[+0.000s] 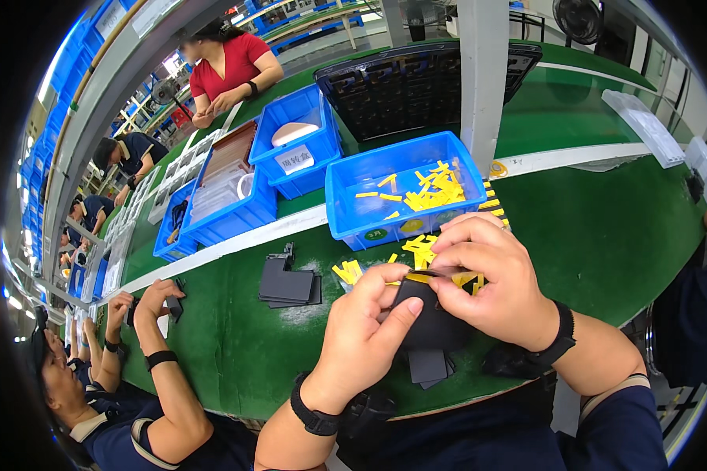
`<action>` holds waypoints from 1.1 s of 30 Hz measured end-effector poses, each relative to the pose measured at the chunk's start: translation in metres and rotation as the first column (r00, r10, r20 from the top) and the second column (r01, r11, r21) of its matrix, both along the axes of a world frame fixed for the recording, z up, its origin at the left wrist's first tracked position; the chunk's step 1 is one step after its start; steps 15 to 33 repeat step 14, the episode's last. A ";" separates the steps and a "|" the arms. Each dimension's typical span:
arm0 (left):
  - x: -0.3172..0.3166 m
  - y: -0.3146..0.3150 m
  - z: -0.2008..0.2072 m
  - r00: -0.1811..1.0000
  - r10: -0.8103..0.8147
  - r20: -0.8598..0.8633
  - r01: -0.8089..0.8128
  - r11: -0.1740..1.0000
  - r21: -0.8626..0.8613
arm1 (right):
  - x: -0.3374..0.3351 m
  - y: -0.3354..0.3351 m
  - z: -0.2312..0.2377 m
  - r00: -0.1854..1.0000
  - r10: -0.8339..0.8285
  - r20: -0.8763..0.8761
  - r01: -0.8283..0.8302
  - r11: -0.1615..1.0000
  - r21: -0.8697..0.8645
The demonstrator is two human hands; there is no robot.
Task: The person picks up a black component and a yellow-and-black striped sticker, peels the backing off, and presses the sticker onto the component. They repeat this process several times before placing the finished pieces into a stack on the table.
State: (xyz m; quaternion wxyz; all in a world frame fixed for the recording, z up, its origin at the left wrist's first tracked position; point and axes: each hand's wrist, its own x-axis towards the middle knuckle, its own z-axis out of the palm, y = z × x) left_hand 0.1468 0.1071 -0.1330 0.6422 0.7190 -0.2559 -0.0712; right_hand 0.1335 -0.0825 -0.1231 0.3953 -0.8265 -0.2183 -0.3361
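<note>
My left hand [361,326] grips a flat black piece [418,302], its thumb lying across the front face. A yellow strip [418,277] runs along the top edge of that piece. At the same edge, my right hand [487,271] is closed in a pinch; its fingertips partly hide what lies between them. Just beyond my hands, loose yellow strips [347,272] lie on the green table. Flat black pieces in a stack [285,282] rest to the left, and a smaller stack [428,367] sits below my hands.
A blue bin [346,229] holding many yellow strips stands past my hands. More blue bins [232,224] line the table at the left, near a grey post [481,78]. At lower left a co-worker's hands [155,302] handle dark parts. Clear plastic trays [644,129] lie at far right.
</note>
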 end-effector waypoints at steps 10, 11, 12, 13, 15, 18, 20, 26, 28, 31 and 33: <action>0.002 -0.002 0.003 0.985 0.000 -0.175 -0.010 0.998 -0.057 | -0.008 -0.004 0.009 0.969 -0.052 0.240 0.128 0.941 -0.312; 0.002 -0.001 0.003 0.982 -0.014 -0.186 0.003 0.998 -0.057 | -0.007 -0.006 0.008 0.968 -0.048 0.247 0.129 0.938 -0.323; 0.002 -0.001 0.004 0.985 -0.037 -0.170 0.027 0.998 -0.061 | -0.005 -0.008 0.008 0.969 -0.080 0.235 0.142 0.955 -0.261; 0.001 -0.001 0.004 0.985 -0.058 -0.165 0.048 0.997 -0.065 | -0.003 -0.010 0.007 0.968 -0.108 0.228 0.154 0.969 -0.195; -0.001 -0.001 0.004 0.981 -0.080 -0.174 0.067 0.995 -0.080 | 0.000 -0.014 0.007 0.966 -0.136 0.219 0.167 0.977 -0.129; -0.001 -0.001 0.004 0.981 -0.080 -0.174 0.067 0.995 -0.080 | 0.000 -0.014 0.007 0.966 -0.136 0.219 0.167 0.977 -0.129; -0.001 -0.001 0.004 0.981 -0.080 -0.174 0.067 0.995 -0.080 | 0.000 -0.014 0.007 0.966 -0.136 0.219 0.167 0.977 -0.129; -0.001 -0.001 0.004 0.981 -0.080 -0.174 0.067 0.995 -0.080 | 0.000 -0.014 0.007 0.966 -0.136 0.219 0.167 0.977 -0.129; -0.001 -0.001 0.004 0.981 -0.080 -0.174 0.067 0.995 -0.080 | 0.000 -0.014 0.007 0.966 -0.136 0.219 0.167 0.977 -0.129; -0.001 -0.001 0.004 0.981 -0.080 -0.174 0.067 0.995 -0.080 | 0.000 -0.014 0.007 0.966 -0.136 0.219 0.167 0.977 -0.129; -0.001 -0.001 0.004 0.981 -0.080 -0.174 0.067 0.995 -0.080 | 0.000 -0.014 0.007 0.966 -0.136 0.219 0.167 0.977 -0.129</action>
